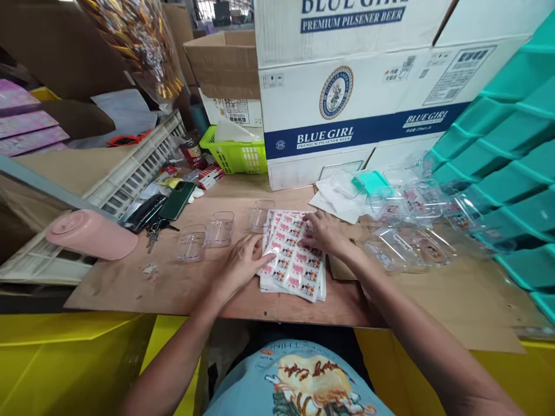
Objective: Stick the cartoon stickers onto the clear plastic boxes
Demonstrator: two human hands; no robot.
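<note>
A stack of sticker sheets (284,263), printed with pink and cat-like pictures, lies on the wooden table in front of me. My left hand (243,259) rests at the stack's left edge, thumb stretched onto the top sheet and fingers loosely bent. At the upper right of the sheets, my right hand (324,234) has its fingers bent down onto the top sheet, pinching at it; the fingertips are partly hidden. Left of the stack stand three small clear plastic boxes: a near one (191,244), a middle one (221,230) and a far one (262,216).
Clear boxes with stickers (407,248) are gathered on the right, beside stacked teal trays (498,156). White beer cartons (312,104) rise at the back. A green basket (238,157), phone (177,201), keys (153,234) and pink tumbler (93,234) are on the left.
</note>
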